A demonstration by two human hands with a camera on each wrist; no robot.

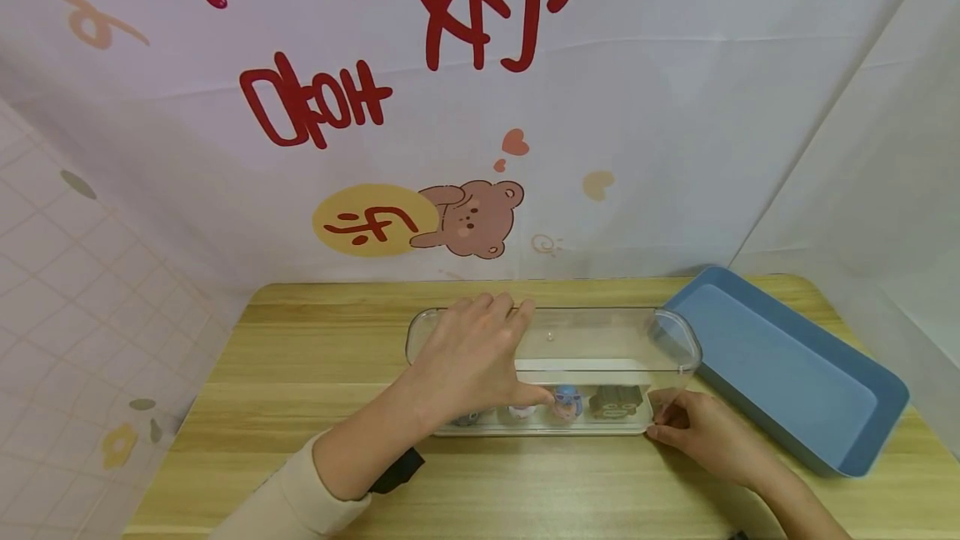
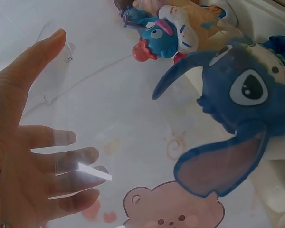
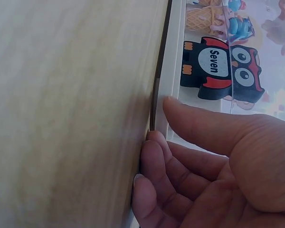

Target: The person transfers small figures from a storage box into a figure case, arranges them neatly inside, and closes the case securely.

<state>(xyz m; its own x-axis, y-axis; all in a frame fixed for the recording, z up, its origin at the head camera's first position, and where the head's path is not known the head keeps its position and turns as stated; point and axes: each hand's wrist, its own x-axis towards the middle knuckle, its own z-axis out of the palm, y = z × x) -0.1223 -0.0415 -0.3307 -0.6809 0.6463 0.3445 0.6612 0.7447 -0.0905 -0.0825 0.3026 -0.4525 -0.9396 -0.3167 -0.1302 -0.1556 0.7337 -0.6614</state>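
Note:
My left hand [image 1: 476, 357] grips a long clear cover [image 1: 600, 338], fingers over its far edge and thumb at the front. Under it lies a white base [image 1: 540, 432] bearing several small figurines. Among these are an owl labelled "Seven" [image 3: 213, 66], a big-eared blue figure [image 2: 247, 90] and an ice-cream-cone figure [image 1: 567, 402]. One clear edge crosses the owl in the right wrist view. At the base's right front corner, my right hand [image 1: 697, 427] pinches the rim, thumb on top and fingers curled at the side. My left forearm hides some figurines in the head view.
A blue rectangular tray [image 1: 787, 373] lies slanted at the right, close to the cover's right end. Behind the wooden table [image 1: 300, 373] hangs a white printed cloth [image 1: 675, 148]. A black object [image 1: 397, 472] shows beside my left wrist.

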